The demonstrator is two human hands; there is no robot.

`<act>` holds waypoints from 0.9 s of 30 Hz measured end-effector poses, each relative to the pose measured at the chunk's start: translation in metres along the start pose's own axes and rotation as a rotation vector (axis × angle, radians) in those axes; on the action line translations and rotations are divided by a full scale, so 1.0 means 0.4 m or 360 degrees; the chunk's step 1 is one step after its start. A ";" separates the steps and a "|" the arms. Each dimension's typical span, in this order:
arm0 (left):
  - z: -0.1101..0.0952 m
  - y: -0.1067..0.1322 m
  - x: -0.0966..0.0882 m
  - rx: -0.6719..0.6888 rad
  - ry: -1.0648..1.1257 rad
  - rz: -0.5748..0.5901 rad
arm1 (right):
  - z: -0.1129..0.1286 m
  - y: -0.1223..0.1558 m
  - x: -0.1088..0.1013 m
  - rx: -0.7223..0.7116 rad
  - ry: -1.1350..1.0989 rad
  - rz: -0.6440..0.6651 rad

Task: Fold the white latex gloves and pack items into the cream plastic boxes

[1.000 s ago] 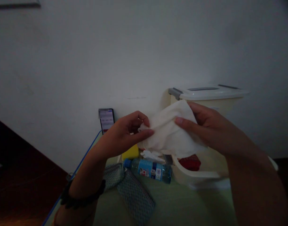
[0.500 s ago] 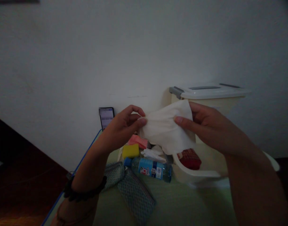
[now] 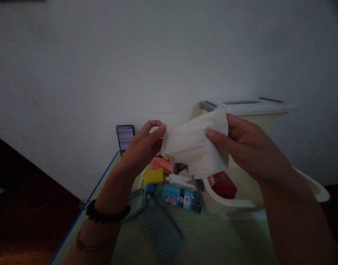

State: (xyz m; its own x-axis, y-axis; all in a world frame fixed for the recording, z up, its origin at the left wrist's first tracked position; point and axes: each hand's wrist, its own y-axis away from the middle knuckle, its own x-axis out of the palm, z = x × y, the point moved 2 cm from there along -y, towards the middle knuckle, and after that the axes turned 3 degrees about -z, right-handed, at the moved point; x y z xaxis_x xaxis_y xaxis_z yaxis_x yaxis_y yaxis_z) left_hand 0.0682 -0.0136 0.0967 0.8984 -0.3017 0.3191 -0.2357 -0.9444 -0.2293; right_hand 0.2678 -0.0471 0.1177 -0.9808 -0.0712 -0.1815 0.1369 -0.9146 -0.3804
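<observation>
A white cloth (image 3: 195,143) is stretched between my two hands, above the things on the table. My left hand (image 3: 145,145) pinches its left edge between thumb and fingers. At the other end, my right hand (image 3: 243,143) grips the cloth with the thumb in front and the fingers behind. Below it lie a clear bottle (image 3: 176,197) with a blue cap and label, a yellow sponge (image 3: 154,177), a pink cloth item (image 3: 162,165) and a crumpled white piece (image 3: 180,181). The cloth partly hides the bin behind it.
A cream bin (image 3: 232,213) with its lid (image 3: 254,106) raised stands at the right, a red packet (image 3: 222,185) inside. A blue-grey patterned cloth (image 3: 160,228) lies on the green tabletop (image 3: 213,243). A phone (image 3: 125,138) leans against the wall at the back left.
My left hand has moved slightly up and left and changed its pinch on the cloth's edge. The cloth is a little higher and flatter; the right hand keeps its grip.
</observation>
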 end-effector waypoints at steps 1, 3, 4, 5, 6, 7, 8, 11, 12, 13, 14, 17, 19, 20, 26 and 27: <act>0.005 0.000 0.004 -0.0040 0.0050 0.0038 | -0.001 -0.001 0.002 -0.0022 -0.0020 -0.0026; 0.014 0.003 0.012 -0.0094 0.0093 0.0171 | -0.004 -0.002 0.004 -0.0054 -0.0059 -0.0093; 0.018 0.005 0.015 -0.0101 0.0093 0.0233 | -0.006 -0.003 0.005 -0.0061 -0.0074 -0.0124; 0.020 0.006 0.016 -0.0101 0.0087 0.0277 | -0.007 -0.004 0.004 -0.0059 -0.0085 -0.0146; 0.023 0.007 0.017 -0.0097 0.0078 0.0302 | -0.008 -0.005 0.004 -0.0057 -0.0094 -0.0162; 0.024 0.008 0.016 -0.0099 0.0065 0.0314 | -0.008 -0.005 0.003 -0.0056 -0.0100 -0.0176; 0.026 0.009 0.015 -0.0110 0.0046 0.0320 | -0.008 -0.005 0.002 -0.0057 -0.0105 -0.0186; 0.028 0.008 0.006 -0.0153 -0.0062 0.0325 | -0.007 -0.005 -0.001 -0.0061 -0.0106 -0.0229; 0.029 0.008 0.002 -0.0167 -0.0122 0.0331 | -0.007 -0.005 -0.002 -0.0060 -0.0096 -0.0248; 0.030 0.007 -0.002 -0.0179 -0.0184 0.0336 | -0.008 -0.004 -0.003 -0.0067 -0.0087 -0.0265; 0.031 0.006 -0.005 -0.0191 -0.0240 0.0340 | -0.009 -0.005 -0.004 -0.0085 -0.0078 -0.0280; 0.036 0.004 -0.010 -0.0230 -0.0350 0.0346 | -0.013 -0.007 -0.003 -0.0155 -0.0073 -0.0292; 0.040 0.006 -0.009 -0.0298 -0.0438 0.0398 | -0.015 -0.009 0.000 -0.0174 -0.0077 -0.0284; 0.042 0.007 -0.007 -0.0347 -0.0499 0.0446 | -0.015 -0.009 0.001 -0.0173 -0.0074 -0.0276; 0.057 0.014 0.002 -0.0491 -0.0744 0.0726 | -0.011 -0.009 0.006 -0.0172 -0.0030 -0.0211; 0.060 0.012 0.002 -0.0478 -0.0757 0.0721 | -0.011 -0.009 0.007 -0.0169 -0.0035 -0.0199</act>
State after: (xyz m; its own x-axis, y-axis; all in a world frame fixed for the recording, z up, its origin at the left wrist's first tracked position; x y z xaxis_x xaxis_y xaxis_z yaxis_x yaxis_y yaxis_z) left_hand 0.0766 -0.0153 0.0736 0.7362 -0.6472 -0.1979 -0.6536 -0.7558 0.0400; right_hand 0.2652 -0.0424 0.1145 -0.9937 0.0305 -0.1074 0.0265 -0.8696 -0.4930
